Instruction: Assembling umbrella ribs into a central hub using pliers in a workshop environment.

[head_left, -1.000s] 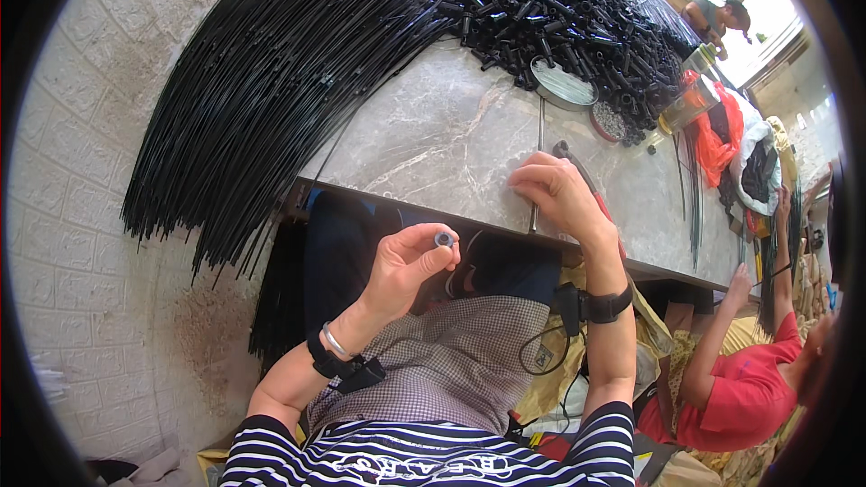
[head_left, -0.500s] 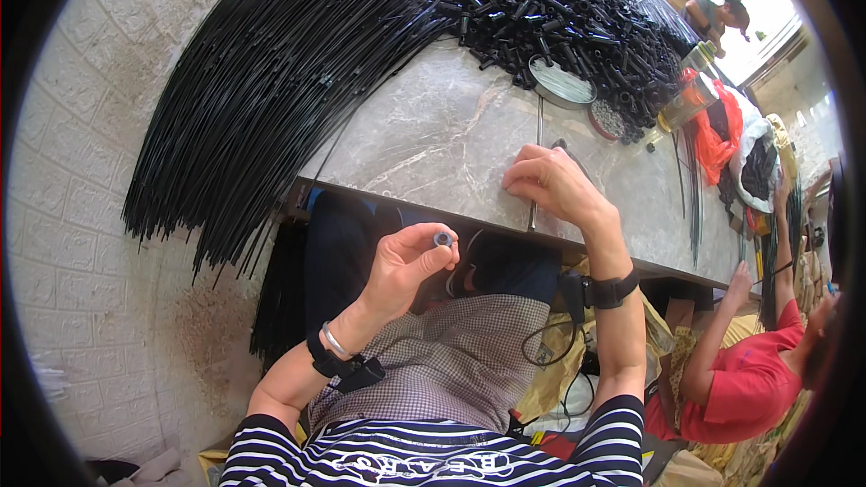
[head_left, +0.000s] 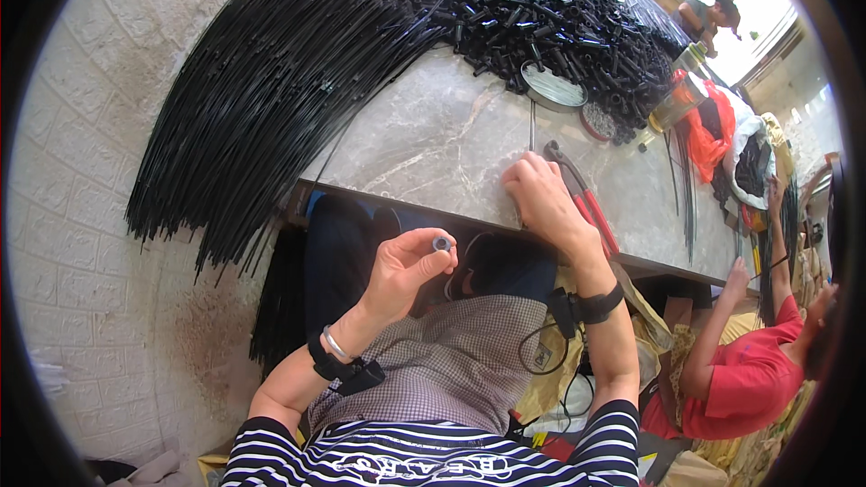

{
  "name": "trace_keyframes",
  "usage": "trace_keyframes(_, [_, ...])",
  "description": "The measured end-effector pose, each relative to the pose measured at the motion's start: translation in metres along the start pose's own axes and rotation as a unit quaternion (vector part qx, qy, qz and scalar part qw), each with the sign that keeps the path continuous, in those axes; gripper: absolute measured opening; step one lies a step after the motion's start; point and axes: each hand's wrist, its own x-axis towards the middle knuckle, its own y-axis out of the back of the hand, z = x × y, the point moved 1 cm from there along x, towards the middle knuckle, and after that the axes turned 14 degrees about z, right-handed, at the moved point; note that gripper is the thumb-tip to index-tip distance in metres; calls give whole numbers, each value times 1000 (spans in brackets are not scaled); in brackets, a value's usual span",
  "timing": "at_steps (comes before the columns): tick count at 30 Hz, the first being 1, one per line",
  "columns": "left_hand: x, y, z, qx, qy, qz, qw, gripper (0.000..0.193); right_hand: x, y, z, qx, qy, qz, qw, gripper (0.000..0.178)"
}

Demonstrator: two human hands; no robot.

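Head view: a small dark cylinder [head_left: 441,244] shows its round end between the thumb and index finger of your left hand [head_left: 403,266], which pinches it firmly above your lap, off the near edge of the table [head_left: 406,149]. Your right hand [head_left: 548,201] sits at that edge, fingers curled down; a thin metal rod [head_left: 532,126] runs to it, but you hide the fingertips, so I cannot tell whether they grip anything. Just beside that hand lie red-handled pliers [head_left: 596,208]. Farther out stand a round dish [head_left: 561,109] of pale slivers and a smaller dish [head_left: 591,133], touching a heap of black tubes [head_left: 550,27]; to your left spreads a bundle of thin black rods [head_left: 262,117].
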Motion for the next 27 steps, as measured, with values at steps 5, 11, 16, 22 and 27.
trace_keyframes(5, [-1, 1, 2, 2, -11, 6, 1000, 31, -11, 8, 3, 438, -256, 86, 857, 9])
trace_keyframes(11, [4, -4, 6, 7, -13, 17, 1000, 30, -32, 8, -48, 698, -300, 83, 645, 7])
trace_keyframes(16, [3, -14, 8, -26, -21, 3, 999, 30, -44, -3, -76, 712, -301, 103, 626, 16])
trace_keyframes(22, [1, -21, 9, -51, -55, -1, 997, 34, -43, 0, -107, 596, -292, 156, 732, 20])
trace_keyframes(27, [0, -20, 7, -48, -47, -2, 998, 35, -45, 2, -118, 560, -296, 177, 753, 21])
